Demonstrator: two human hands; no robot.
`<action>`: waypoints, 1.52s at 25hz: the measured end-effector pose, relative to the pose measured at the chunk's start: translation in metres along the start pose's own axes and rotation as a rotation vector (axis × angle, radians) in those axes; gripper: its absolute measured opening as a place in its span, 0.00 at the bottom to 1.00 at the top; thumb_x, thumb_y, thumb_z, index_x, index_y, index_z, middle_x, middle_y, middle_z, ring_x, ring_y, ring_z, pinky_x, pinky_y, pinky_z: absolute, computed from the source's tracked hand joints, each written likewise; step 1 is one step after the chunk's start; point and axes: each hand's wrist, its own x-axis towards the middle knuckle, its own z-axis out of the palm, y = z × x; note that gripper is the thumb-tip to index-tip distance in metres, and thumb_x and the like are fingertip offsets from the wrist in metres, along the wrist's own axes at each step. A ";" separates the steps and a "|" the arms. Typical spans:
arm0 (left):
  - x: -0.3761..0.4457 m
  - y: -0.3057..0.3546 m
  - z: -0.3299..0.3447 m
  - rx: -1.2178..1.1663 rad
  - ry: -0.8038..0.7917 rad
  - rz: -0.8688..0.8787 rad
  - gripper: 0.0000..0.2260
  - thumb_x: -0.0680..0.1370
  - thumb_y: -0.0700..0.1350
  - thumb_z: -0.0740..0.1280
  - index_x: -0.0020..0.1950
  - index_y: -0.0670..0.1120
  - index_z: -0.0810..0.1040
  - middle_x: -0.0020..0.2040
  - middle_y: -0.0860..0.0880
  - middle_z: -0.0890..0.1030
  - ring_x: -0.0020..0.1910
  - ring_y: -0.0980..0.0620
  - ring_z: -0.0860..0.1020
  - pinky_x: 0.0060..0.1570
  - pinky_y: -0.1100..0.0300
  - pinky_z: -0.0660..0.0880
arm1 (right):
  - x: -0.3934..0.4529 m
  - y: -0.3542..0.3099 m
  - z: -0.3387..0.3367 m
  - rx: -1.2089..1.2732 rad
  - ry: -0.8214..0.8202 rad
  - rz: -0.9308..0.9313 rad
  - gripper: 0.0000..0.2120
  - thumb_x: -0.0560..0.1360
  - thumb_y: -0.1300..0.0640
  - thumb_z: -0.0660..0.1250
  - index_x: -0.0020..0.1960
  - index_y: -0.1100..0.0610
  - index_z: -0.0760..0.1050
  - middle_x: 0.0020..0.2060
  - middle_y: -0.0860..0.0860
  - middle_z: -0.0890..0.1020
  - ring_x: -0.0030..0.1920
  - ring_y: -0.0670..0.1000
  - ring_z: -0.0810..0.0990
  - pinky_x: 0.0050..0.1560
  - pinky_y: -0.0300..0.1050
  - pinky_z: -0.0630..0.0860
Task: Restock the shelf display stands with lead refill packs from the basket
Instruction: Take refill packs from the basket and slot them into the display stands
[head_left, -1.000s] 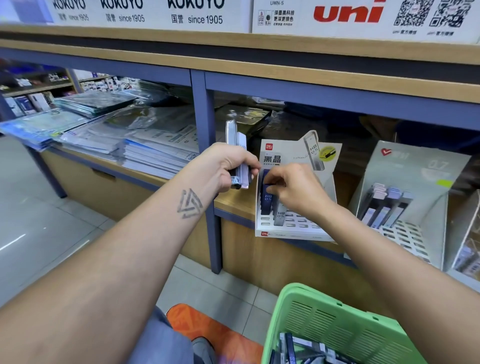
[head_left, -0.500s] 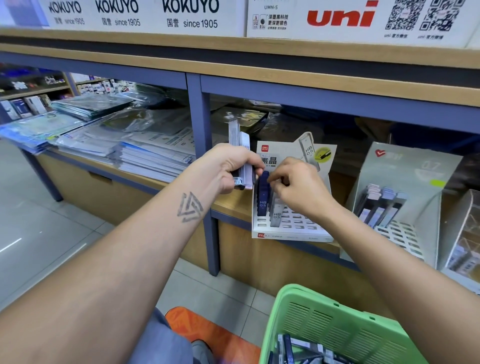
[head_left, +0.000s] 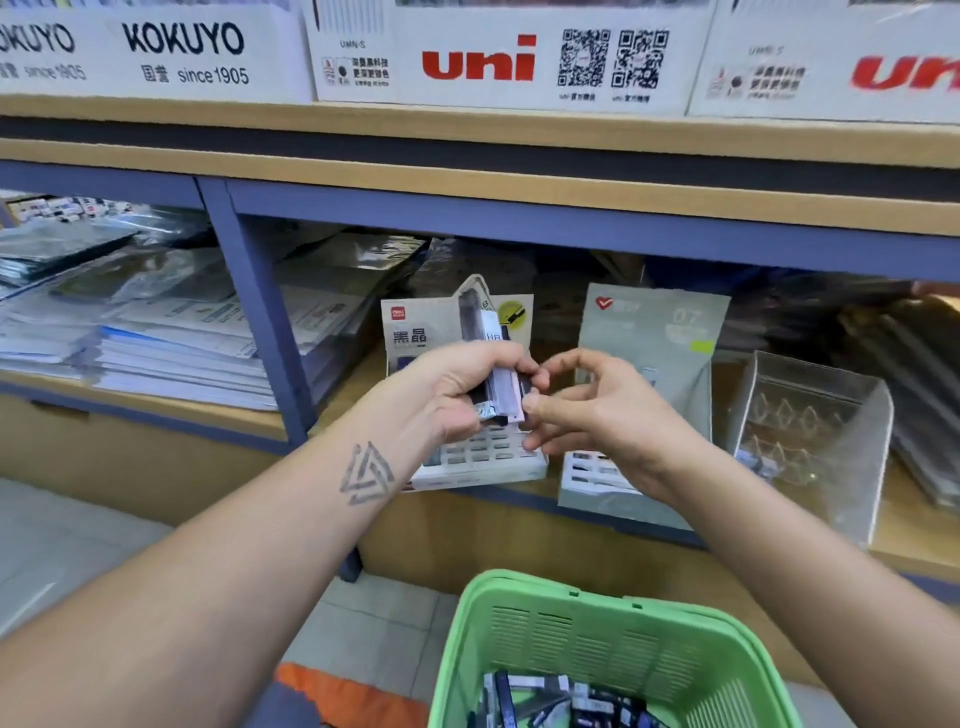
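We see green basket (head_left: 597, 644) as moulded plastic w/ slotted walls, semi-gloss. Shelf board (head_left: 467, 213) looks like wood laminate, matt; frame post (head_left: 260, 322) painted blue. Display stand (head_left: 410, 332) is printed card. Clear bin (head_left: 810, 415) is glossy transparent plastic. Stacked sheets (head_left: 171, 358) are paper.

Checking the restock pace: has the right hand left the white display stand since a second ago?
Yes. The right hand came off the white display stand, rightward toward the grey stand.

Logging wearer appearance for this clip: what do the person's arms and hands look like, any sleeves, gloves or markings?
Both forearms are bare to the frame edge: no sleeves, gloves, watch or rings show. The left hand has a dark tattoo of interlaced triangles on the forearm below the wrist. The right hand and its forearm carry no visible marking.
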 end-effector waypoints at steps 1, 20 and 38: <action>0.004 -0.003 0.008 0.005 -0.009 -0.001 0.12 0.77 0.32 0.65 0.34 0.36 0.81 0.37 0.41 0.80 0.36 0.48 0.77 0.38 0.54 0.79 | -0.003 0.002 -0.007 0.009 0.025 0.011 0.18 0.75 0.62 0.75 0.61 0.61 0.71 0.42 0.62 0.86 0.41 0.61 0.87 0.42 0.49 0.84; 0.022 -0.025 0.082 0.063 0.007 0.136 0.03 0.75 0.32 0.71 0.48 0.34 0.80 0.38 0.40 0.82 0.34 0.50 0.81 0.31 0.61 0.80 | -0.044 0.030 -0.101 0.046 0.263 0.022 0.11 0.78 0.70 0.65 0.58 0.65 0.80 0.41 0.62 0.86 0.36 0.54 0.85 0.37 0.40 0.81; 0.033 -0.060 0.162 0.171 -0.150 0.237 0.11 0.73 0.27 0.70 0.51 0.39 0.76 0.46 0.33 0.83 0.35 0.46 0.80 0.44 0.53 0.81 | -0.092 0.049 -0.161 -0.231 0.337 -0.050 0.12 0.71 0.62 0.78 0.53 0.58 0.81 0.40 0.53 0.86 0.41 0.48 0.83 0.49 0.48 0.82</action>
